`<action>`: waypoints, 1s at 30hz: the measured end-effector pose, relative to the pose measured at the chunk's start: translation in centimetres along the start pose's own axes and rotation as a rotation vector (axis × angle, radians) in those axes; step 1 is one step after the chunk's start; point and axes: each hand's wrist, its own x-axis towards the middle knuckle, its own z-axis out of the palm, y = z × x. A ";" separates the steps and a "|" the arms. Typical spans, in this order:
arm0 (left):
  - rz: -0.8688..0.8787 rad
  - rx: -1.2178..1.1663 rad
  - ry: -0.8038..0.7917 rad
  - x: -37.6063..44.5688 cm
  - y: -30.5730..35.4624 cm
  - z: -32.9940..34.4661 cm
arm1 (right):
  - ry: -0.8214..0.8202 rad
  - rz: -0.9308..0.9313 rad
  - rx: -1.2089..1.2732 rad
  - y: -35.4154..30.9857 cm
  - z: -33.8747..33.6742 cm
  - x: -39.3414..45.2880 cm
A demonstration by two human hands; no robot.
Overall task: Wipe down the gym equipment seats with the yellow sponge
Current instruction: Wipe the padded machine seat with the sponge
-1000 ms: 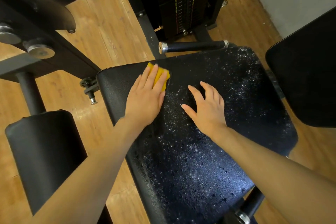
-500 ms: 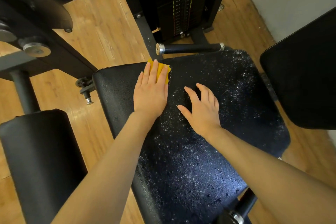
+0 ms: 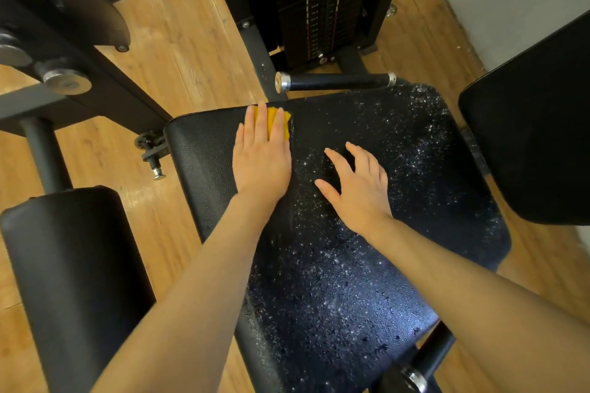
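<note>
Left hand (image 3: 261,163) flat on the yellow sponge (image 3: 277,124), fingers (image 3: 262,120) straight and together, pressing it onto the seat (image 3: 351,281) at the far edge, left of centre. Only the sponge's far end and right side show past the fingers; its long axis seems to run away from the person, along the fingers, but most is covered. Right hand (image 3: 359,188) flat on the seat just beside, fingers spread and relaxed, holding nothing. Seat right of the sponge is speckled with white droplets; the strip left of it looks plain black. Black handle bar (image 3: 335,81) lies just beyond the seat. Weight stack (image 3: 319,3) behind has small coloured labels, too blurred to read.
</note>
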 end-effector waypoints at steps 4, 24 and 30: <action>0.004 -0.049 0.041 -3.4 0.8 0.5 | 0.079 -0.042 -0.005 1.3 -0.1 -0.6; 0.153 -0.016 -0.060 -9.6 2.5 1.3 | 0.011 0.036 -0.004 2.3 0.3 -1.9; 0.292 0.096 -0.112 -9.8 0.7 1.2 | -0.006 0.028 0.000 2.4 -0.3 -1.9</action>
